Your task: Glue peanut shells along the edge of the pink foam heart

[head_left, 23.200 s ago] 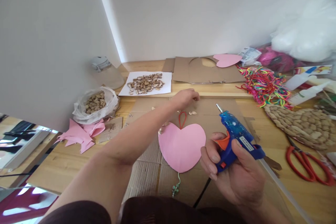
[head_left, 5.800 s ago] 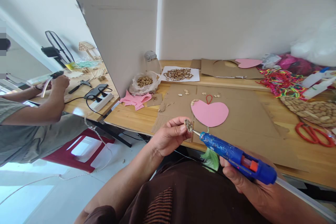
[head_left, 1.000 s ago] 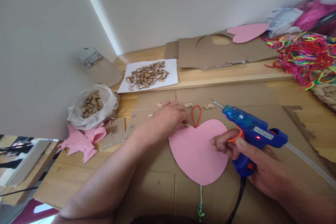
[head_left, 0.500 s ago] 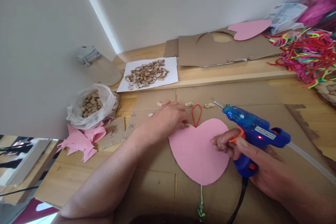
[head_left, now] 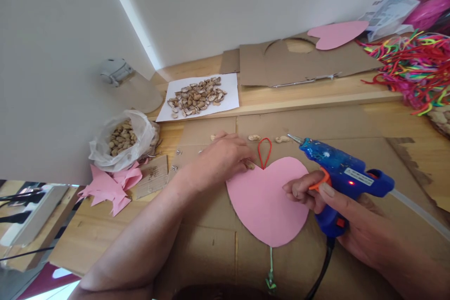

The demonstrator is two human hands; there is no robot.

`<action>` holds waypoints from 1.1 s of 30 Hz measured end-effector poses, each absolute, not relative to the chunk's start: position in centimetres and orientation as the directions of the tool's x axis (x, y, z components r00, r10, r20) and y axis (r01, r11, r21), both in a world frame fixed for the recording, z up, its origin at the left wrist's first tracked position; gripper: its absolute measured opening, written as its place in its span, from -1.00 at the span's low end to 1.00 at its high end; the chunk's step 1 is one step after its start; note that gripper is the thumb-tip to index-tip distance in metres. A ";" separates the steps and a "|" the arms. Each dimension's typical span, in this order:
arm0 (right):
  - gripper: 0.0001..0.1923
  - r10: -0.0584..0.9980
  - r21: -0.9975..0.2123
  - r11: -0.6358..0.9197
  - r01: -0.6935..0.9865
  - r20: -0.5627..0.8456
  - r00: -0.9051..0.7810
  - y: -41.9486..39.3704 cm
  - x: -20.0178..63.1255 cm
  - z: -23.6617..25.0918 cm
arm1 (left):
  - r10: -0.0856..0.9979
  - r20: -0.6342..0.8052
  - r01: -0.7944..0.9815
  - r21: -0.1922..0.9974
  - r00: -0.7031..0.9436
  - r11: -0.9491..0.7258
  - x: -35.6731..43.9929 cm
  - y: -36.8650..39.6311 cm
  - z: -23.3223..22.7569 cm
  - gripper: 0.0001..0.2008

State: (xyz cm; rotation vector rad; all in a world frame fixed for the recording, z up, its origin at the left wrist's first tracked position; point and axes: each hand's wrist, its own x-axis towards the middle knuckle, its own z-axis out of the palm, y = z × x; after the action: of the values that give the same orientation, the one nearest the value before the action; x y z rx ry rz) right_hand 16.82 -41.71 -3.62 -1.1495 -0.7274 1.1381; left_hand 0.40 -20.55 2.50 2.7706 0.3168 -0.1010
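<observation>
In front of me a pink paper heart (head_left: 267, 211) lies flat, with a red cord loop (head_left: 259, 152) at its notch and a green string (head_left: 271, 262) hanging from its tip. My left hand (head_left: 225, 155) has its fingers closed on a peanut shell (head_left: 249, 164) at the heart's upper left edge; the fingertips are partly hidden. My right hand (head_left: 367, 234) grips a blue hot glue gun (head_left: 335, 167), its orange trigger under the fingers and a red light lit. The nozzle points up-left, close to another peanut shell (head_left: 282, 139), and the fingers overlap the heart's right side.
Cardboard (head_left: 207, 243) covers the tabletop. Peanut shells (head_left: 198, 98) lie on white paper (head_left: 230, 93) at the back. A plastic bag of peanuts (head_left: 135, 150) and pink scraps (head_left: 105, 187) are left. Colourful cords (head_left: 418, 65) and a second heart (head_left: 339, 35) are back right.
The view has shifted slightly. My left fingers have drawn back a little, showing more of the peanut shell at the heart's edge. The glue gun stays held near the same spot.
</observation>
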 end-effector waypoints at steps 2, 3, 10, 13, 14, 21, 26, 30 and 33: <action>-0.78 0.945 -0.953 -0.001 -0.304 -0.101 0.311 -41.7 16.8 -3.6 | 0.228 -0.085 0.243 0.338 0.970 -0.909 0.2 -20.4 2.5 -0.84; -0.79 0.943 -0.952 -0.003 -0.306 -0.104 0.316 -41.7 16.8 -3.5 | 0.238 -0.070 0.248 0.344 0.969 -0.906 0.1 -20.4 2.4 -0.85; -0.81 0.937 -0.940 -0.036 -0.339 -0.150 0.317 -41.5 16.7 -3.5 | 0.271 -0.048 0.267 0.401 0.962 -0.876 0.3 -20.8 2.5 -0.78; -0.81 0.934 -0.943 -0.037 -0.331 -0.150 0.324 -41.5 16.7 -3.7 | 0.281 -0.035 0.270 0.404 0.959 -0.874 0.3 -21.0 2.3 -0.75; -0.81 0.932 -0.943 -0.038 -0.331 -0.152 0.328 -41.6 16.8 -3.7 | 0.283 -0.031 0.271 0.405 0.959 -0.873 0.2 -21.0 2.3 -0.75; -0.80 0.918 -0.932 -0.085 -0.352 -0.211 0.335 -41.7 16.8 -3.8 | 0.300 -0.040 0.291 0.400 0.953 -0.869 0.1 -21.1 2.3 -0.71; -0.79 0.913 -0.939 -0.076 -0.335 -0.201 0.356 -41.7 16.7 -3.6 | 0.304 -0.043 0.296 0.399 0.952 -0.868 0.2 -21.1 2.2 -0.72; -0.78 0.915 -0.935 -0.090 -0.344 -0.214 0.342 -41.7 16.7 -3.7 | 0.306 -0.037 0.295 0.399 0.951 -0.868 0.2 -21.1 2.2 -0.74; -0.78 0.913 -0.927 -0.107 -0.359 -0.235 0.334 -41.8 16.8 -3.7 | 0.295 -0.036 0.285 0.402 0.955 -0.870 0.3 -21.0 2.2 -0.77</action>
State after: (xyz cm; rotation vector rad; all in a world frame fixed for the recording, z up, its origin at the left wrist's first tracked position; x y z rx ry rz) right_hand 16.75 -41.76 -3.71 -1.2349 -0.5946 1.1881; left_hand 0.26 -21.04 2.22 2.6945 0.4179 0.0370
